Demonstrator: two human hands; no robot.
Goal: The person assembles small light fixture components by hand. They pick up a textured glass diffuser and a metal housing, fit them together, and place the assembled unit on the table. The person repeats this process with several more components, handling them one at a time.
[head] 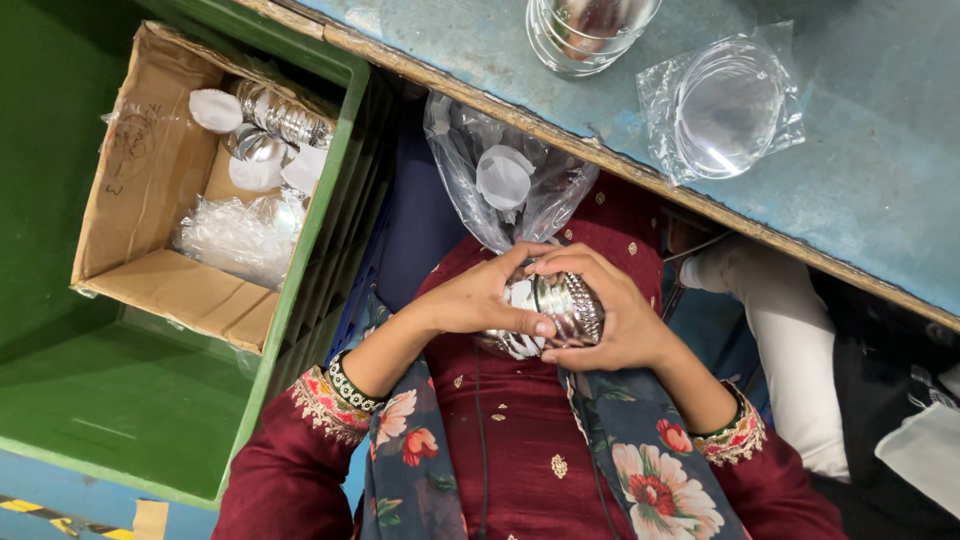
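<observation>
Both my hands meet over my lap on a clear plastic bag [510, 180] that holds a stack of shiny metal rings [570, 305] and a white round disc [503, 177]. My left hand [480, 295] pinches the gathered neck of the bag and presses on the stack. My right hand [620, 310] cups the stack from the other side. The bag's loose open top lies up against the table's wooden edge [620, 165].
A green crate [300, 290] at left holds a cardboard box [170, 180] with more metal rings [285, 115], white discs and plastic wrap. On the blue table [880, 200] lie a bagged clear round lid [725, 105] and a glass jar [585, 30]. A person's white sleeve [790, 330] is at right.
</observation>
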